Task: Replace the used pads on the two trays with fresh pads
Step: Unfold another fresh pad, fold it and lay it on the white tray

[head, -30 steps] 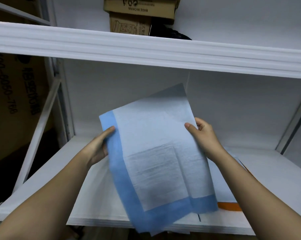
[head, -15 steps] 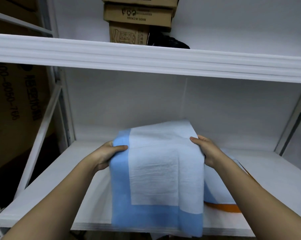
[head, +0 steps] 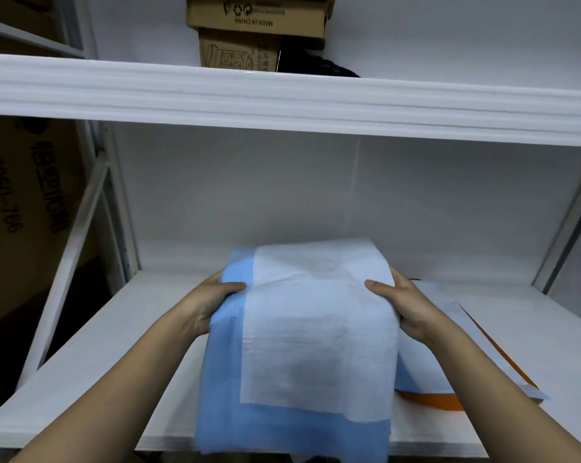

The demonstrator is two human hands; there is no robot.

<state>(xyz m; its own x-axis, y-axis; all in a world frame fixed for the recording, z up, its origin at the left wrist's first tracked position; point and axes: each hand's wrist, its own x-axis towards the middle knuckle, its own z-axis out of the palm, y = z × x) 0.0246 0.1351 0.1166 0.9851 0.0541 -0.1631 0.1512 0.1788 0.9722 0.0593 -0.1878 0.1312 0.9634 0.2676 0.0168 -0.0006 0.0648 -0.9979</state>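
The left hand [head: 212, 304] is gripping the left edge of a pad [head: 316, 329], its thumb lying across the blue border on top and its fingers curled out of sight beneath. The right hand [head: 406, 305] is gripping the opposite edge in the same way, thumb pressing down on the white face and the other fingers tucked under the fold. Between the two hands the pad is arching up and over, white quilted centre facing the camera, with a blue border running down its left side and along the bottom. Its lower part is hanging down over the front lip of the lower shelf [head: 82, 362], and its far end is draping toward the back wall.

Just to the right of the pad, under the right forearm, an orange tray [head: 432, 401] is lying flat on the same shelf, only its orange rim showing at the near and right edges. A pale blue-white sheet [head: 449, 312] is covering the tray, touching the held pad where the two overlap; whether it is used or fresh cannot be told.

Above, a white upper shelf [head: 282, 101] is crossing the whole view, carrying stacked cardboard boxes [head: 255, 31] with a dark object [head: 316, 65] beside them. A large brown carton [head: 22, 202] is standing beyond the rack's left upright
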